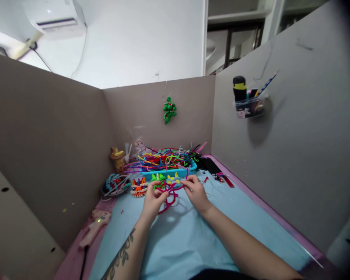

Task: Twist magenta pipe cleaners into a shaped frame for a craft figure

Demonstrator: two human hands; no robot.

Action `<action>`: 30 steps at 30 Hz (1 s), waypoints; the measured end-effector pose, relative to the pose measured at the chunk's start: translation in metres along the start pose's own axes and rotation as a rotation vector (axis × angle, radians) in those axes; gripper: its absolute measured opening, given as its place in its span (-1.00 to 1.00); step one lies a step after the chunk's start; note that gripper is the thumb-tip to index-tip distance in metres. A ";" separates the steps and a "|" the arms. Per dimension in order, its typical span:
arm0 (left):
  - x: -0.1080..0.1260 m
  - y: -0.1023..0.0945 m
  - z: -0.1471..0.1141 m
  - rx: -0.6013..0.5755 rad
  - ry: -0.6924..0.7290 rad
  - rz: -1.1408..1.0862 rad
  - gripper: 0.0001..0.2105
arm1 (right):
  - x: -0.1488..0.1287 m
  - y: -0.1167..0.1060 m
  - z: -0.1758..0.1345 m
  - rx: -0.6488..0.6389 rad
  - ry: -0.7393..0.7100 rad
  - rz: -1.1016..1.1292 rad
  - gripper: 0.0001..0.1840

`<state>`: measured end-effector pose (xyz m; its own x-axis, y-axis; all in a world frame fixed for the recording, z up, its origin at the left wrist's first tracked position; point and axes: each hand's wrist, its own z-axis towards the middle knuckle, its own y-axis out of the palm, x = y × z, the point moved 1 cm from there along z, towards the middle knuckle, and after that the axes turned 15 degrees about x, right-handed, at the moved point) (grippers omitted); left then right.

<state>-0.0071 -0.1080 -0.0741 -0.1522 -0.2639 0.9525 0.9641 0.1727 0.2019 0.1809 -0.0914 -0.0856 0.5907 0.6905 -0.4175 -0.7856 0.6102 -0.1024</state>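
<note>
A tangle of magenta fuzzy stems (171,189), bent into open loops, is held between two bare hands a little below the centre of the frame, above a light blue sheet (192,241). By the left hand (152,199), on the left side of the loops, the stems are gripped between thumb and fingers. By the right hand (197,194), on the right side, a strand is pinched between thumb and fingertips, and one end is seen rising above that hand. How firmly the grip is closed cannot be told. A leafy tattoo is seen on the left forearm.

Just beyond the hands, three small looped pieces are set in a row: an orange and cream piece (139,188) at the left, a green piece (158,179) in the middle, partly hidden by the left hand, and a yellow and pale blue piece (173,179) at the right. Behind them, at the centre of the frame, a blue tray (169,172) is heaped with many-coloured fuzzy stems (166,158).

Left of centre, a dark bowl (105,190) is filled with blue and pale pieces. At the lower left, a pink glue gun (93,229) with a lit green light is laid on a pink surface (76,256). Above the tray, a green ornament (169,110) is hung against a grey partition (134,105). At the upper right, a clear box (251,107) holding pens is hung on another grey panel.
</note>
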 end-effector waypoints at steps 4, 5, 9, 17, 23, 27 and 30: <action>-0.001 0.000 0.000 -0.004 0.011 0.007 -0.59 | -0.001 -0.001 0.000 -0.012 0.088 0.099 -0.75; -0.002 0.000 0.001 -0.005 0.012 0.008 -0.59 | -0.002 -0.002 0.001 -0.013 0.121 0.122 -0.76; -0.005 -0.001 0.003 -0.005 -0.001 0.010 -0.58 | -0.009 -0.004 0.003 0.002 0.305 0.207 -0.83; -0.005 -0.001 0.001 -0.057 0.011 0.024 -0.60 | -0.020 -0.002 0.001 0.028 0.485 0.395 -0.87; -0.001 0.002 -0.002 -0.133 0.025 -0.025 -0.61 | -0.017 0.011 -0.004 -0.138 0.880 0.603 -0.83; 0.001 0.002 -0.003 -0.121 0.051 -0.027 -0.63 | -0.016 0.015 -0.007 -0.202 0.999 0.647 -0.75; 0.001 0.001 -0.002 -0.091 0.044 -0.064 -0.63 | -0.016 0.015 -0.008 -0.252 1.024 0.645 -0.68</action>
<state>-0.0055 -0.1100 -0.0731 -0.2058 -0.3132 0.9271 0.9689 0.0677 0.2380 0.1580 -0.0967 -0.0879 -0.2450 0.1462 -0.9584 -0.9602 0.1004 0.2607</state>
